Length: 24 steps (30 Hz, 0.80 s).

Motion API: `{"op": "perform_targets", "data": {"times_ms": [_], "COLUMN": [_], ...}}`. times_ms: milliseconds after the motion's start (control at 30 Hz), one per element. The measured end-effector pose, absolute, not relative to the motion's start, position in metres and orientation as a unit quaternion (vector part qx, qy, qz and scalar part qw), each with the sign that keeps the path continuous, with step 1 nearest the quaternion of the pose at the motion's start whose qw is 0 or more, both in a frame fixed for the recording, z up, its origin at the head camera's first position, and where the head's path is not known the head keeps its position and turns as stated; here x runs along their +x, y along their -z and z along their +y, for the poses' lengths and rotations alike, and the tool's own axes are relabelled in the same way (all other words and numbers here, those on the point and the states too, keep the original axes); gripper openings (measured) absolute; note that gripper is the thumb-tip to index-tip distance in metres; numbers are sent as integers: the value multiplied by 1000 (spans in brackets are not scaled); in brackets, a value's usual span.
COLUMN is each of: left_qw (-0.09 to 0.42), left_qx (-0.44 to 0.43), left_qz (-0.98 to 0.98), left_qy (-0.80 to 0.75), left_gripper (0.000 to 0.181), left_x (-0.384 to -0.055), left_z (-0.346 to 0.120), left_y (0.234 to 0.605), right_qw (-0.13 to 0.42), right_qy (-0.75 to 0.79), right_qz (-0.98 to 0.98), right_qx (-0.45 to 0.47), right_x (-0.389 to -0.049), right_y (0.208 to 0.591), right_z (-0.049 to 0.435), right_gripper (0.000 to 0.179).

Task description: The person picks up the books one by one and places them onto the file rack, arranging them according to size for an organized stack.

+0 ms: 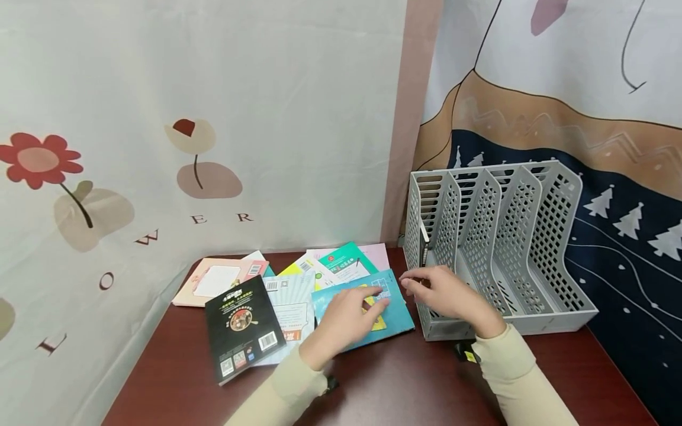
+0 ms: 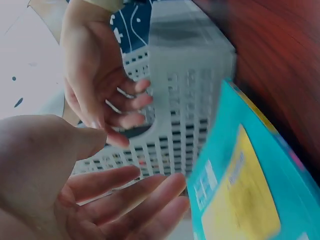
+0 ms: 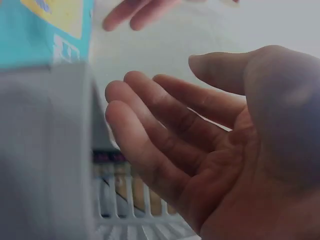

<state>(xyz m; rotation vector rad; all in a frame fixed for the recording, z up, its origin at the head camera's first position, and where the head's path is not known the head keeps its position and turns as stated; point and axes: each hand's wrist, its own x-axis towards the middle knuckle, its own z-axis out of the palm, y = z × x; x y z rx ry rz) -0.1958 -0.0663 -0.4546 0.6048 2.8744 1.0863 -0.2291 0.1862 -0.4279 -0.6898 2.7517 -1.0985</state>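
My left hand point(image 1: 348, 319) hovers over a blue book point(image 1: 395, 313) with a yellow patch, its fingers loosely bent and nothing between them. Beside the left front of a grey file rack point(image 1: 554, 322), my right hand point(image 1: 444, 290) is held with relaxed fingers, also without anything in it. The left wrist view has both hands close together, with the blue book point(image 2: 220, 165) at the right. In the rack's leftmost compartment a thin dark-edged book point(image 1: 424, 242) stands upright. The other compartments show bare perforated dividers.
Left of the blue book lie a black book point(image 1: 245, 325), a pale blue book point(image 1: 293, 307) and a pink book point(image 1: 213, 281). Behind it are a green book point(image 1: 348, 260) and a yellow one point(image 1: 303, 266), overlapping. A printed curtain point(image 1: 298, 118) hangs behind the brown table point(image 1: 373, 390).
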Motion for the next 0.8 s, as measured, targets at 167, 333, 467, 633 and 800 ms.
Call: {"op": "perform_targets", "data": {"times_ms": [167, 333, 467, 633, 800], "left_qw": [-4, -35, -52, -57, -56], "left_qx": [170, 115, 74, 32, 2], "left_qz": [933, 947, 957, 966, 968], "left_qy": [-319, -297, -275, -250, -243], "left_gripper": [49, 47, 48, 48, 46], "left_x": [-191, -187, -181, -172, -162], "left_z": [-101, -138, -166, -197, -227], "left_y": [459, 460, 465, 473, 483], "right_qw": [50, 53, 70, 66, 69], "right_qy": [364, 365, 362, 349, 340], "right_qz": [895, 892, 891, 888, 885], "right_qx": [-253, -260, -265, -292, -312], "right_x": [-227, -222, -220, -220, -220], "right_y": [435, 437, 442, 452, 461], "right_z": [172, 160, 152, 138, 122], "right_gripper": [29, 28, 29, 26, 22]}}
